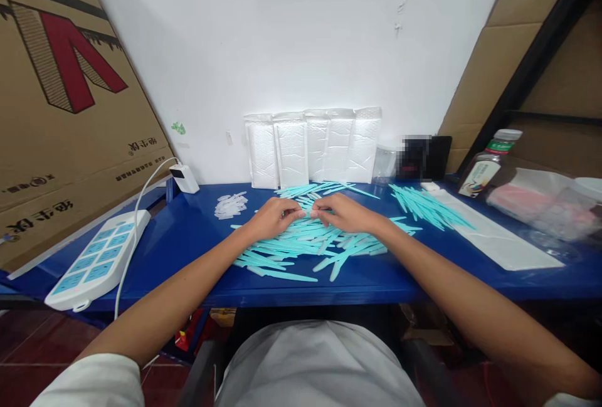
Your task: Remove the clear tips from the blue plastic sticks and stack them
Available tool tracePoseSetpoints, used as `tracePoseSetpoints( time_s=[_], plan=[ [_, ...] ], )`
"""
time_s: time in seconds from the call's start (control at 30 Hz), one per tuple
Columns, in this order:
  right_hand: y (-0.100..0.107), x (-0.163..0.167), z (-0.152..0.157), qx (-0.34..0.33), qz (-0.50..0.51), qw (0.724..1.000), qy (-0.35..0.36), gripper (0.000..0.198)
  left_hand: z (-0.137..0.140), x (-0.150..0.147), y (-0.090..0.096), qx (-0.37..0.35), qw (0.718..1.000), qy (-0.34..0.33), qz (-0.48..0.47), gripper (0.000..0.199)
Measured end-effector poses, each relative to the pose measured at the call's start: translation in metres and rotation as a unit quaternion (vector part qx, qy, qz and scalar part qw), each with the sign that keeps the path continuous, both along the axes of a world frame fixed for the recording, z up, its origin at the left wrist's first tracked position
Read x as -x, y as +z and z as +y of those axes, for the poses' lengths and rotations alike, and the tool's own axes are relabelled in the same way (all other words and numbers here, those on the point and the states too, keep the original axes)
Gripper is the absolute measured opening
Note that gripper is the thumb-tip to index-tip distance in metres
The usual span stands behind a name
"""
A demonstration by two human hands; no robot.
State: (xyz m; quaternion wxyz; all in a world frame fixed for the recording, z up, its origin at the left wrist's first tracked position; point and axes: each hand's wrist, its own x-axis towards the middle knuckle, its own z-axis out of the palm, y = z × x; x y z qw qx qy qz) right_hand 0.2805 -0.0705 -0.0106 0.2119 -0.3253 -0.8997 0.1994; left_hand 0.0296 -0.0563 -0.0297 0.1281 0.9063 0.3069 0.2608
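Observation:
My left hand [276,217] and my right hand [344,212] meet over the middle of the table, fingertips almost touching. Each thumb and forefinger is pinched together; whatever lies between them is too small to make out. Under and around both hands spreads a loose pile of thin, tapered teal sticks [291,244], some with pale, whitish ends. To the left of my left hand lies a small heap of clear plastic pieces [230,205]. A neater bundle of teal sticks [426,206] rests beyond my right hand.
White padded envelopes [291,150] lean against the wall behind the pile. A power strip [96,259] with a white cable lies at left, near a white adapter [184,178]. On the right are a flat white sheet [503,237], a bottle [489,162] and plastic bags [540,203].

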Motion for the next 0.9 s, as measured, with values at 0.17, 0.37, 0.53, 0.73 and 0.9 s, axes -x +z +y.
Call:
tracePoseSetpoints(
  time_s=[0.17,0.37,0.53,0.73,0.9],
  plan=[
    [0.008,-0.030,0.018,-0.046,-0.022,0.997,-0.062,0.037,0.014,0.025,0.010,-0.062,0.996,0.070,0.014,0.043],
    [0.012,-0.127,0.054,-0.098,-0.141,0.907,-0.385,0.032,0.038,0.088,0.032,-0.127,0.918,0.329,0.181,0.037],
    [0.008,-0.195,0.067,0.019,-0.219,0.804,-0.553,0.024,0.054,0.121,0.031,-0.026,0.845,0.446,0.293,0.033],
    [0.009,-0.166,0.064,-0.020,-0.169,0.879,-0.446,0.034,0.051,0.117,0.030,-0.035,0.838,0.469,0.277,0.045],
    [0.004,-0.099,0.051,0.088,-0.145,0.961,-0.219,0.044,0.046,0.102,0.028,-0.079,0.857,0.443,0.251,0.041]
  ],
)
